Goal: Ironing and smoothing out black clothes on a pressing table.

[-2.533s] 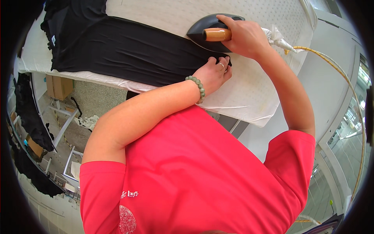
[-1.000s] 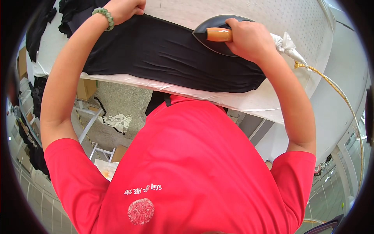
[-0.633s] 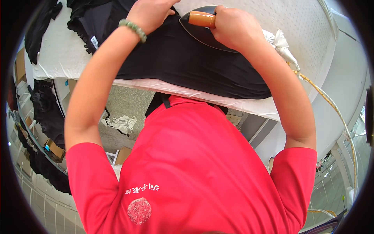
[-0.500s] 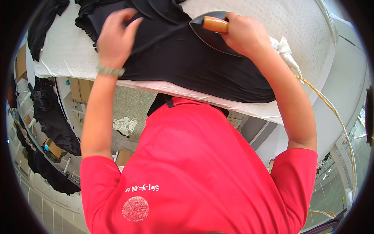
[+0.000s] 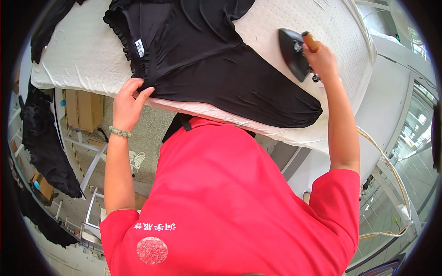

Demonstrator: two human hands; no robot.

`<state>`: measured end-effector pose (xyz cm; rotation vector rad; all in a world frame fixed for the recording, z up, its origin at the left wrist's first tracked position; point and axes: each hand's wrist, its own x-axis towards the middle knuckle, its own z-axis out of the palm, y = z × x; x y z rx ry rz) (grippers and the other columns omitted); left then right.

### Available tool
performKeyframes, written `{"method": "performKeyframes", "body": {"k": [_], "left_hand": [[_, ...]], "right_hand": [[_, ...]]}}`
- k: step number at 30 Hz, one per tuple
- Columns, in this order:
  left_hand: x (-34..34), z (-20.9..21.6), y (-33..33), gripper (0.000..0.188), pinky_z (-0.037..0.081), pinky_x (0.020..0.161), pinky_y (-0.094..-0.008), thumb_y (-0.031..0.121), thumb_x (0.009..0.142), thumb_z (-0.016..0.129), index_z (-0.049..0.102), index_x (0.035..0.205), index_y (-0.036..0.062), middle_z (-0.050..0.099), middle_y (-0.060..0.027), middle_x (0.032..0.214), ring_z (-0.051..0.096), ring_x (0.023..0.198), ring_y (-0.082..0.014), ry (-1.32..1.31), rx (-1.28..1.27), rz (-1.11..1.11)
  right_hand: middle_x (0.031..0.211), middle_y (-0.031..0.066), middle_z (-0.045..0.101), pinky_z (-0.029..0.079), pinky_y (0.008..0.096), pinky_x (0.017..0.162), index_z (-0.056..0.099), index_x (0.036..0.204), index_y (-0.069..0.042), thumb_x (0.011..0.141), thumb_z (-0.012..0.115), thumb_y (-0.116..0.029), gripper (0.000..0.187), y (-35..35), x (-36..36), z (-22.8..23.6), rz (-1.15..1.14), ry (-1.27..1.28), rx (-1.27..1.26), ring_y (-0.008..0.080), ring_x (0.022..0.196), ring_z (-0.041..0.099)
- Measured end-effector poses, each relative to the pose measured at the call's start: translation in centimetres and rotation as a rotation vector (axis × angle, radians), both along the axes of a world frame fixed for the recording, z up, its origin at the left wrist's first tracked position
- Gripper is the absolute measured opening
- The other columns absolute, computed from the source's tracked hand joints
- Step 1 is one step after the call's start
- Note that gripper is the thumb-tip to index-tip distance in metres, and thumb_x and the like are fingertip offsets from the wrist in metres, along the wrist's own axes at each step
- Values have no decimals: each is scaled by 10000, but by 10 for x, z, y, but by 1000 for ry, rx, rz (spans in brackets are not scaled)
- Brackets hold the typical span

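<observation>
Head view shows the left hand and the right hand, the 2 well apart. The right is closed around the wooden handle of a dark iron, just right of a black garment; whether the iron's sole touches the white-covered tabletop cannot be told. The left rests its thumb and fingertips on the garment's ruffled edge, at the near corner; whether they pinch the cloth is unclear. The garment lies across the tabletop, its narrow end toward the lower right and a white label beside the ruffles. A green bead bracelet circles the left wrist.
</observation>
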<state>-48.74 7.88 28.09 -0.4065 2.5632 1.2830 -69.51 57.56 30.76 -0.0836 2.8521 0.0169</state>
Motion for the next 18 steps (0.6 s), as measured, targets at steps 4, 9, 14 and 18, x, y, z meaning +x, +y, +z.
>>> {"method": "performKeyframes", "body": {"k": [4, 9, 14, 18], "left_hand": [[-6, 8, 1, 226, 499, 731, -269, 154, 938, 754, 656, 991, -43, 654, -45, 1034, 612, 772, -101, 508, -504, -366], [-11, 15, 5, 253, 498, 729, -291, 185, 914, 775, 686, 1014, -30, 679, -81, 1022, 595, 771, -174, 615, -398, -357], [-11, 8, 9, 239, 485, 684, -279, 198, 921, 776, 703, 1018, -8, 674, -57, 909, 589, 743, -129, 68, -75, -122], [-32, 3, 7, 217, 481, 636, -263, 198, 938, 764, 708, 1027, 8, 657, 12, 836, 572, 719, -62, -66, -73, -129]], "right_hand": [[1001, 157, 748, 547, 454, 834, 705, 1169, -99, 934, 702, -410, 390, 33, -7, -1, -175, 25, 93, 378, 961, 703], [1200, 121, 671, 525, 413, 920, 645, 1263, -57, 911, 764, -282, 434, 61, 87, -18, 178, 637, -178, 345, 1097, 651], [1126, 127, 679, 518, 383, 938, 640, 1215, 21, 886, 815, -310, 499, 106, 226, -84, -653, 524, -154, 257, 1013, 657], [1028, 90, 695, 536, 339, 867, 647, 1182, 34, 879, 824, -314, 494, 163, 249, -109, -956, 308, -241, 201, 917, 656]]}}
